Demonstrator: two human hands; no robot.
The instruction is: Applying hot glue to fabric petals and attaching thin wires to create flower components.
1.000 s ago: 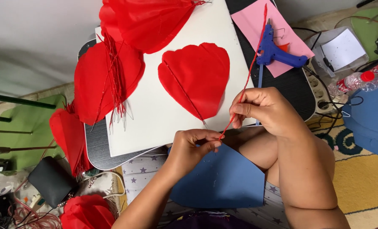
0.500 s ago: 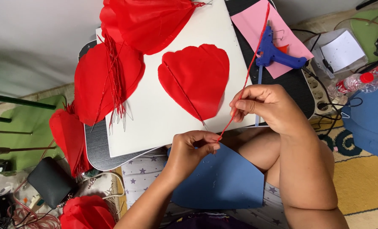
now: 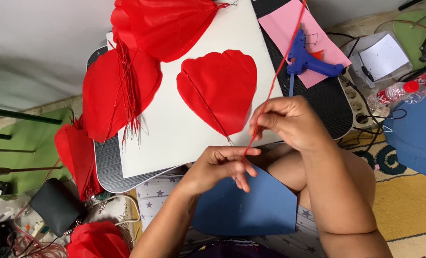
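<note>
Seemingly light and springy, the thin red wrapped wire stem (image 3: 270, 93) would bend easily, so it is best pinched low, as now. From the head view, the left hand (image 3: 220, 165) nips its bottom end, the right hand (image 3: 289, 122) closes around it above; it slants upward over the white board (image 3: 175, 138).

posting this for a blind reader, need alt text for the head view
Seen from above, a person's left hand and right hand pinch a thin red stem between them above a white board that holds a red petal. A blue glue gun lies on pink paper further back.
</note>
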